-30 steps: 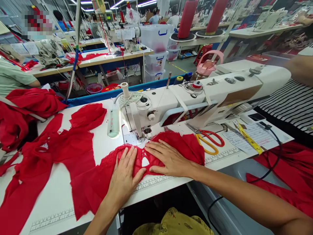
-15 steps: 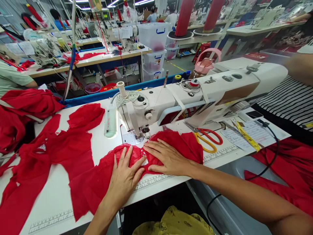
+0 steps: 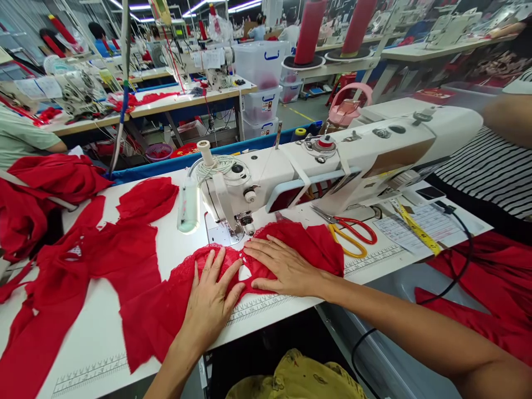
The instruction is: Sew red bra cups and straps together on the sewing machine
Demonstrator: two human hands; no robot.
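Note:
A red lace-edged garment piece (image 3: 158,316) lies spread on the white sewing table (image 3: 97,327), just in front of the sewing machine's needle area (image 3: 235,230). My left hand (image 3: 211,291) rests flat on its left lace cup, fingers stretched out. On the right cup lies my right hand (image 3: 286,269), palm down, with its fingers extended. Between the hands a small gap in the red fabric shows the white tabletop. The white sewing machine (image 3: 286,172) stands behind the garment, its needle close to the lace but apart from my fingertips.
Scissors (image 3: 351,235) with red and yellow handles lie right of the garment. Beyond them are a yellow tape measure (image 3: 418,230) and a written sheet (image 3: 388,230). More red pieces (image 3: 95,249) lie at left. A co-worker's striped clothing (image 3: 490,172) shows at right.
The view has shifted very slightly. Both hands stay flat in nearly the same place on the red garment.

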